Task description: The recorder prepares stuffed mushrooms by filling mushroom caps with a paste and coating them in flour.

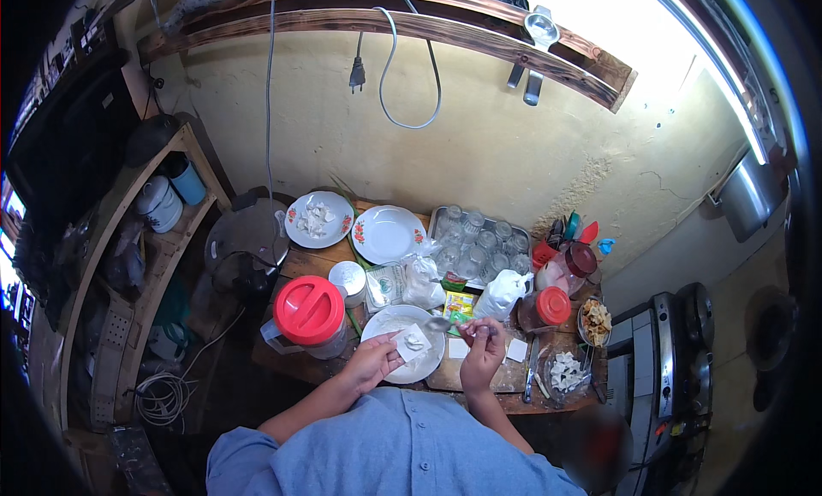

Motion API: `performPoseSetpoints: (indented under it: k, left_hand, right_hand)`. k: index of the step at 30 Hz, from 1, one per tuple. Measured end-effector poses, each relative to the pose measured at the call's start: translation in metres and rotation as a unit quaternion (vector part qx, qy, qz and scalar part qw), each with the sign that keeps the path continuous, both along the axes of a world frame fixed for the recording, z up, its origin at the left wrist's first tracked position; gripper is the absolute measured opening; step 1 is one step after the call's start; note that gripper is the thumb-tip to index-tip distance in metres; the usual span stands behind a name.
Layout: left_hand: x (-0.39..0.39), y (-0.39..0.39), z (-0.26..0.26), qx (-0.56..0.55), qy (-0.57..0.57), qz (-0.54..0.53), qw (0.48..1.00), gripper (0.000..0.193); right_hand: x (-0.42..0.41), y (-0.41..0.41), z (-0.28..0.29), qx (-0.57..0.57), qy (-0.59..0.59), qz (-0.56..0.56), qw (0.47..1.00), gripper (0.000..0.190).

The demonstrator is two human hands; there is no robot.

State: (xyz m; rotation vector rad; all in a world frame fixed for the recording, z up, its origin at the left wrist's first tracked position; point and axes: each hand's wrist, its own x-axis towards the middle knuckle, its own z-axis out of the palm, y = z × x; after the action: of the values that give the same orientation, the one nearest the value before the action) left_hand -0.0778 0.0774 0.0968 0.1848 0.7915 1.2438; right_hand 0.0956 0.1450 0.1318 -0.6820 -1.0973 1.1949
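Note:
My left hand (376,360) holds a square white dough wrapper (406,353) over a white plate (427,369). A small mound of pale filling (414,340) sits on that wrapper. In my right hand (483,358) is a metal spoon (439,324), its bowl pointing left towards the wrapper but apart from it. Pale paste coats part of the plate below. Beside my right hand, two more square wrappers (516,350) lie on a wooden board (510,377). A knife (532,371) rests along the board's right side.
A red-lidded pitcher (309,311) stands left of the plate. Behind are a flowered plate with white pieces (316,220), a bare flowered plate (388,234) and a tray of upturned glasses (476,242). To the right are a red-lidded jar (552,306) and a bowl of white folded pieces (566,372).

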Motion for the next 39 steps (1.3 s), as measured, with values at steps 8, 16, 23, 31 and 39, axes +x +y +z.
performPoseSetpoints:
  k: [8, 16, 23, 31, 39]
  left_hand:
    - [-0.002, 0.001, 0.000, 0.010, -0.015, 0.042, 0.999, 0.036]
    - [0.003, 0.001, -0.005, 0.028, -0.020, 0.087, 0.996, 0.034]
    - [0.002, -0.003, -0.003, 0.009, -0.009, 0.087, 0.996, 0.035]
    - [0.003, -0.005, -0.002, -0.004, -0.002, 0.113, 0.994, 0.035]
    - [0.002, -0.006, 0.005, -0.005, -0.050, 0.092, 0.995, 0.034]
  right_hand:
    - [0.006, 0.003, 0.020, -0.065, 0.112, -0.031, 0.991, 0.009]
    - [-0.015, -0.020, 0.005, -0.038, 0.022, 0.050, 0.998, 0.007]
    - [-0.005, -0.017, 0.004, -0.017, -0.009, 0.025, 0.999, 0.007]
    - [-0.006, -0.028, 0.011, 0.078, -0.038, -0.035, 0.996, 0.008]
    - [-0.014, -0.032, 0.008, 0.380, -0.116, 0.058, 0.916, 0.007]
